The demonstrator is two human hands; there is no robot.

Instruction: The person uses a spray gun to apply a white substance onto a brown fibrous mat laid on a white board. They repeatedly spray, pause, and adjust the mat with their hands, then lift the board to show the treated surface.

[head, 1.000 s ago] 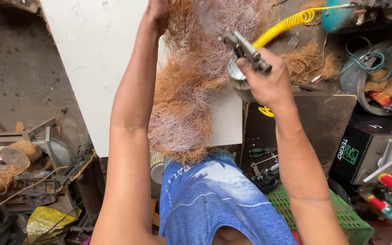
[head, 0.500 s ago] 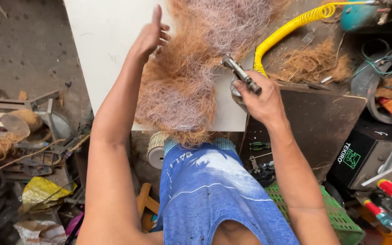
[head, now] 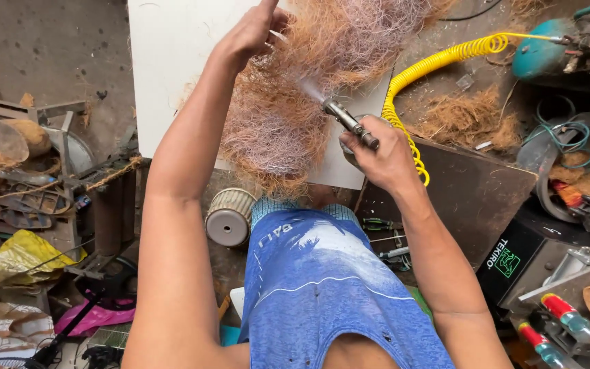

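Note:
My left hand [head: 253,32] rests on the top of a large tuft of brown coconut fibre [head: 288,116], pinning it to a white board [head: 172,61]. Parts of the fibre look whitish. My right hand [head: 380,154] grips a metal spray gun [head: 346,121] fed by a coiled yellow air hose [head: 438,65]. A fine mist leaves its nozzle toward the fibre, a short way off the strands.
A dark brown panel [head: 472,198] leans at right beside a black box [head: 513,260] and red-handled tools [head: 568,321]. Loose fibre [head: 469,119] lies on the floor near a teal tank [head: 541,55]. A spool [head: 230,219] stands below the board; scrap metal [head: 42,171] clutters the left.
The view has shifted so the board and fibre sit higher. My left hand has moved up the tuft, and the spray gun now points at the fibre's middle with mist visible.

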